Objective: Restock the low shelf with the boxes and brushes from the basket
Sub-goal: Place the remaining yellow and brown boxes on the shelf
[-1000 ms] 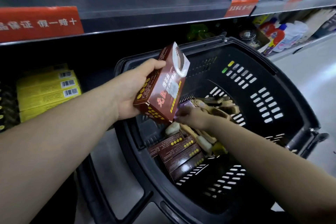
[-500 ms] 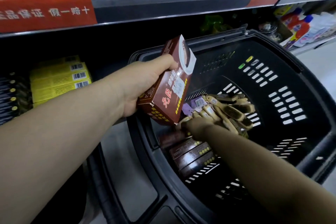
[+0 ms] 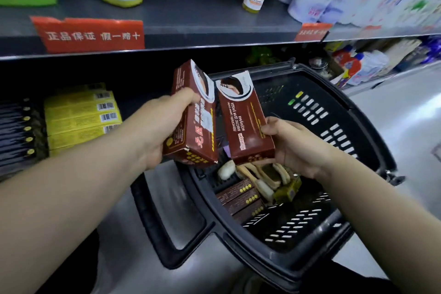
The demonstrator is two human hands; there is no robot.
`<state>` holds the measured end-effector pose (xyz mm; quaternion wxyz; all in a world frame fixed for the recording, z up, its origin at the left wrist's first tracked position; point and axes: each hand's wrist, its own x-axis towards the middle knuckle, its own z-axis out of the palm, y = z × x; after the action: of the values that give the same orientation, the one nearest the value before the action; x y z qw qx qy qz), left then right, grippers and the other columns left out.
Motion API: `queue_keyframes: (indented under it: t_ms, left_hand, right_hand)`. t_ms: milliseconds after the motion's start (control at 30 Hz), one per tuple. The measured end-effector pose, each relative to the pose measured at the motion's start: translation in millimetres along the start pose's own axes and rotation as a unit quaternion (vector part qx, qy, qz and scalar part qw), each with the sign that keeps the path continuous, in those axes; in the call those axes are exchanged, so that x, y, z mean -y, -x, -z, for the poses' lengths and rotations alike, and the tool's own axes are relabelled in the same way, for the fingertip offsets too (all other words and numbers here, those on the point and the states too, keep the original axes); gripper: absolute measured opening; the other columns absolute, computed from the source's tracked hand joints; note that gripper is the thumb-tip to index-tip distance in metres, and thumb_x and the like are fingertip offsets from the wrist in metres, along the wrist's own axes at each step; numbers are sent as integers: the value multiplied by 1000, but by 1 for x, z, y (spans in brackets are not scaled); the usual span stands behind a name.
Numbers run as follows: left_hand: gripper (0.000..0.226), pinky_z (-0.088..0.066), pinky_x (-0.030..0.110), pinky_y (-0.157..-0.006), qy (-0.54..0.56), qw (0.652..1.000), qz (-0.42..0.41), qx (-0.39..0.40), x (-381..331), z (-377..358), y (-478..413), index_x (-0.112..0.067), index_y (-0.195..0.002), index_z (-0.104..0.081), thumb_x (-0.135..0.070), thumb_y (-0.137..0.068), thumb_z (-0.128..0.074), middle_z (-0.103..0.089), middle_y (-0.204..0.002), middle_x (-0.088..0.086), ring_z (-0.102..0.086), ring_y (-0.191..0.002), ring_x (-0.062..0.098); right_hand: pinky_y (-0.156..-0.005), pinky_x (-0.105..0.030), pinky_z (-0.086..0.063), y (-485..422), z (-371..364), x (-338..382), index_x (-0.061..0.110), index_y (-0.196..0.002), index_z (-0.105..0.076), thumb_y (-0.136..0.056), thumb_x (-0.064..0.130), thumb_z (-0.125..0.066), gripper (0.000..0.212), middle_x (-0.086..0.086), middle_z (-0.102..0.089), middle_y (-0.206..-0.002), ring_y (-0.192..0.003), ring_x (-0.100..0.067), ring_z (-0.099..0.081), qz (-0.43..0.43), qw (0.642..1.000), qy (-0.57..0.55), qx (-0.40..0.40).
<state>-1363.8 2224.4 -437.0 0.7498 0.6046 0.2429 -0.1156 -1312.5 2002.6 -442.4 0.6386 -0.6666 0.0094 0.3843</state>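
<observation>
- i see my left hand [image 3: 162, 126] gripping a brown box [image 3: 193, 126], tilted, over the near-left rim of the basket [image 3: 338, 112].
- my right hand [image 3: 293, 148] holds a second brown box [image 3: 243, 124] just beside the first.
- wooden brushes [image 3: 262, 179] and dark boxes [image 3: 241, 198] lie in the basket below.
- yellow boxes [image 3: 81, 117] sit stacked at left, under the grey shelf [image 3: 202, 16].

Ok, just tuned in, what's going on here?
A person is restocking from a black basket. The left hand grips one brown box and the right hand holds a second brown box, both raised above the basket. More dark boxes and wooden brushes lie inside it. Neither held box is on the low shelf yet, where yellow boxes are stacked.
</observation>
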Motion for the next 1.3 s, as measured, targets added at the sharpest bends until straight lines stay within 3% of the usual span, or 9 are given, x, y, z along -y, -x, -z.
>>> queue_keyframes:
  t_ms: [100, 267, 400, 500, 700, 767, 900, 1100, 1300]
  left_hand:
    - [33, -57, 49, -59, 56, 998, 17, 0, 2, 21, 7, -10, -102, -65, -33, -78, -63, -74, -86, 13, -70, -63, 27]
    - [24, -55, 35, -46, 68, 996, 45, -24, 0, 52, 21, -13, -92, -67, -33, -82, -61, -74, -74, 8, -69, -53, 22]
    - [35, -58, 46, -58, 79, 995, 58, -19, 8, 84, 37, -16, -89, -68, -45, -69, -72, -75, -77, 8, -71, -59, 24]
    - [55, -56, 42, -49, 107, 993, 37, -30, 16, 108, 43, -17, -102, -67, -43, -54, -76, -75, -84, 10, -72, -68, 28]
    - [79, -58, 47, -65, 103, 991, 22, -77, 25, 151, 33, -21, -110, -63, -48, -38, -82, -75, -90, 9, -72, -78, 30]
    - [79, -57, 48, -73, 116, 988, 13, -104, 25, 161, 26, -21, -110, -64, -47, -38, -84, -75, -90, 8, -72, -79, 28]
    - [55, -58, 47, -70, 123, 977, 19, -171, 31, 176, 13, -19, -118, -58, -40, -71, -77, -73, -95, 9, -71, -80, 29]
    - [50, -56, 31, -58, 139, 973, 31, -180, 39, 180, 3, -17, -123, -52, -36, -81, -70, -69, -95, 7, -69, -78, 23]
    - [31, -56, 30, -56, 135, 979, 25, -152, 36, 171, -1, -21, -106, -56, -31, -80, -71, -70, -87, 5, -69, -73, 22]
  right_hand:
    - [-77, -44, -58, 10, -36, 7, 6, -110, -55, -89, 10, -48, 23, -18, -66, -107, -96, -28, -65, 20, 1000, 4, 20]
    - [-68, -32, -56, 2, -90, 12, 18, -111, -53, -65, 13, -43, 47, -1, -66, -91, -80, -15, -66, 12, 998, -19, 55]
    - [-64, -31, -58, -16, -129, 7, 24, -116, -56, -85, 33, -58, 32, 3, -73, -95, -82, -13, -71, -7, 998, 11, 59]
    - [-71, -28, -58, -31, -159, 1, 22, -118, -58, -60, 57, -71, 68, 3, -74, -98, -89, -12, -71, -39, 994, 62, 82]
    - [-84, -36, -57, -77, -214, -3, 14, -125, -41, -49, 60, -81, 97, -2, -67, -110, -94, -17, -69, 2, 992, 123, 20]
    - [-81, -37, -58, -96, -229, 0, 13, -125, -40, -54, 58, -77, 92, -4, -67, -108, -90, -17, -70, 1, 991, 135, 8]
    - [-64, -29, -58, -127, -242, 6, 16, -94, -67, -81, 43, -56, 33, -7, -75, -85, -73, -18, -72, -76, 989, 117, 43]
    - [-67, -38, -55, -138, -219, 5, 14, -99, -64, -85, 44, -47, 37, -9, -73, -85, -71, -23, -70, -169, 982, -7, 79]
    - [-73, -43, -57, -124, -206, 4, 17, -100, -73, -63, 54, -73, 52, -11, -71, -105, -92, -26, -70, -162, 979, -14, 124]
